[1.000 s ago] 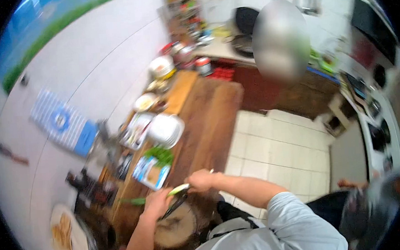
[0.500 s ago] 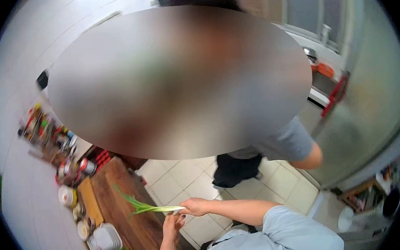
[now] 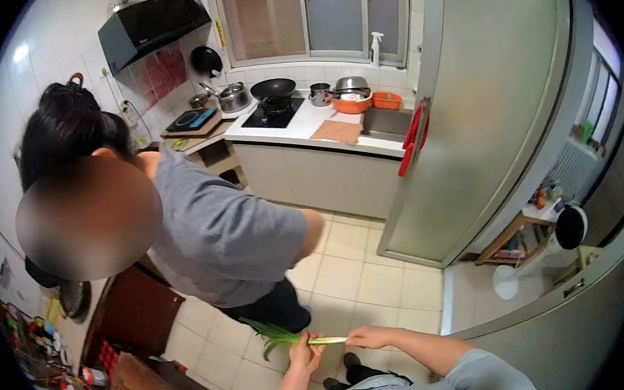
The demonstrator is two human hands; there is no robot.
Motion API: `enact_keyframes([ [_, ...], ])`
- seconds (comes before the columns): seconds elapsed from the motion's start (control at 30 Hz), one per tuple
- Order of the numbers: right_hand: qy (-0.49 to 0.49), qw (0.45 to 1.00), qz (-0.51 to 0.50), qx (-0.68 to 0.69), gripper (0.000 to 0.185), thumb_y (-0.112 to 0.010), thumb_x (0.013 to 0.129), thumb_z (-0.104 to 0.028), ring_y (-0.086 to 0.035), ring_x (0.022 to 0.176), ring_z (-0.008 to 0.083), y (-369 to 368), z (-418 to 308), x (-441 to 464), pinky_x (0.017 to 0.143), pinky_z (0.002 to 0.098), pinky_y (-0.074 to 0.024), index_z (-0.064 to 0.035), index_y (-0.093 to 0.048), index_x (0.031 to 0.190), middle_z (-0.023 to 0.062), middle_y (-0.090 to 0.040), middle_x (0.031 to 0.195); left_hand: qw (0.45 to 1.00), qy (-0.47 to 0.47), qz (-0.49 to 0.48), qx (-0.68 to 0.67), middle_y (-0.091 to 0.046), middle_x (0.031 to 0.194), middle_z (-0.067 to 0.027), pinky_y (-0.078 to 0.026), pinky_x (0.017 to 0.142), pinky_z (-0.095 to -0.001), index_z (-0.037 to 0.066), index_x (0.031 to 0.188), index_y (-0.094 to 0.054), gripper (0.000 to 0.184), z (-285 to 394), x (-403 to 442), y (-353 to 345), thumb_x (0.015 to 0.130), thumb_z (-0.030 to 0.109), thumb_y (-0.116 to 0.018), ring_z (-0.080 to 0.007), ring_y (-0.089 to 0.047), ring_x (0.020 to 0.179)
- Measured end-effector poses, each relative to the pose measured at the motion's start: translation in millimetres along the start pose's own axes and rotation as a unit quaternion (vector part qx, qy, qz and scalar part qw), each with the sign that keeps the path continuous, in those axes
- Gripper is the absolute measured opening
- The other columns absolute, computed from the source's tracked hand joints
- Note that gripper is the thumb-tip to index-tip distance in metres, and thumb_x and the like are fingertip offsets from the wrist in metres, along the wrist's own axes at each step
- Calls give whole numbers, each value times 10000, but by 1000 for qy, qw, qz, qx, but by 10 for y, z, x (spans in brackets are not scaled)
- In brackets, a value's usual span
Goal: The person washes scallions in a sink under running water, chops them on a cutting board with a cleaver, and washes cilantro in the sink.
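Observation:
A bunch of scallions (image 3: 326,341) is held out level over the tiled floor, green leaves to the left and white stems to the right. My left hand (image 3: 305,354) is closed around it where the green part begins. At the white end, the fingers of my right hand (image 3: 367,337) are pinched on the tip. Between the two hands a short stretch of pale stem shows. The leafy tops hang free past my left hand, close to the dark trousers of another person.
Another person in a grey shirt (image 3: 221,229) stands at the left, close ahead. A wooden board (image 3: 141,388) lies at lower left. Farther back are a white counter (image 3: 308,127), a wok (image 3: 273,90) and a sink (image 3: 385,125). A frosted glass door (image 3: 478,113) stands at right.
My view has swung up and right, and the wooden board has slid to the lower left. My left hand has shifted from the white end to the green part of the scallions.

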State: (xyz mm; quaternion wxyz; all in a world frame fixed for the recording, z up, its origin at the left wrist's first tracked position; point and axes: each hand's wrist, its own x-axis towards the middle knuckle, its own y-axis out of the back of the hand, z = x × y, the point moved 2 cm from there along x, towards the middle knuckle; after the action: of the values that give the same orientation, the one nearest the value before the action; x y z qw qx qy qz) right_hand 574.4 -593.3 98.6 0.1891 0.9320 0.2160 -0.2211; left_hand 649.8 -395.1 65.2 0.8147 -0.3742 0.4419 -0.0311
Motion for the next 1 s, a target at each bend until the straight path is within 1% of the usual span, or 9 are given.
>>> enact_keyframes([
  [0.1,-60,997,28,25,388,-462,952,-388,-458,652,113,352,-39,-538,589,273,-400,-51,-627,1054,1,-513,697,996,63,-40,58,-516,807,-89,-488,868,-438,42,916,-474,164,-219,101,-469,977,189,-436,-275,-549,868],
  [0.17,-86,992,60,64,370,-467,952,-371,-457,641,103,532,48,-782,577,263,-395,-56,-632,1054,-1,-515,697,988,86,-73,109,-515,896,-110,-487,892,-485,27,933,-473,154,-417,290,-703,971,174,-447,-309,-570,946],
  [0.27,-118,979,114,122,346,-479,948,-364,-462,631,92,772,151,-1072,568,252,-401,-67,-632,1040,-3,-516,693,976,130,-109,133,-520,893,-106,-492,880,-485,28,948,-466,150,-634,513,-1235,974,174,-437,-309,-579,938],
  [0.47,-52,959,209,187,326,-473,952,-333,-448,598,92,1558,624,-991,550,242,-392,-49,-626,998,-7,-491,648,961,61,-150,226,-529,864,-107,-525,810,-466,32,969,-447,170,-683,1128,-2370,974,200,-434,-299,-601,861],
  [0.53,-38,952,232,194,314,-459,958,-312,-437,579,90,1821,680,-917,536,241,-386,-42,-619,965,-12,-482,635,948,23,-179,263,-531,855,-102,-537,759,-442,39,971,-439,181,-572,1349,-2770,968,220,-443,-267,-604,835],
  [0.6,-39,947,255,189,302,-442,967,-285,-423,559,83,2158,738,-770,515,239,-380,-37,-609,927,-21,-474,629,944,-2,-172,283,-532,858,-93,-531,779,-429,39,976,-444,184,-489,1494,-3164,962,222,-460,-248,-600,847],
  [0.7,6,939,317,134,293,-437,967,-279,-423,548,84,2643,544,-678,505,243,-379,-41,-588,889,-21,-469,623,939,-30,-236,248,-549,894,-91,-470,882,-437,69,1029,-448,156,-372,1534,-3726,971,214,-440,-269,-586,940],
  [0.83,9,933,318,167,315,-451,954,-312,-436,562,102,3207,477,-472,539,277,-387,-38,-597,902,-9,-472,607,909,-56,-295,288,-577,1024,-118,-465,895,-430,90,1101,-407,162,-280,1752,-4198,966,171,-447,-269,-573,1036],
  [1.0,24,919,328,217,290,-438,965,-267,-467,577,99,3780,336,-89,546,261,-410,-21,-592,976,-3,-501,654,902,-80,-282,318,-572,1006,-115,-489,868,-434,79,1089,-411,139,3,2294,-4711,969,146,-432,-272,-599,970],
])
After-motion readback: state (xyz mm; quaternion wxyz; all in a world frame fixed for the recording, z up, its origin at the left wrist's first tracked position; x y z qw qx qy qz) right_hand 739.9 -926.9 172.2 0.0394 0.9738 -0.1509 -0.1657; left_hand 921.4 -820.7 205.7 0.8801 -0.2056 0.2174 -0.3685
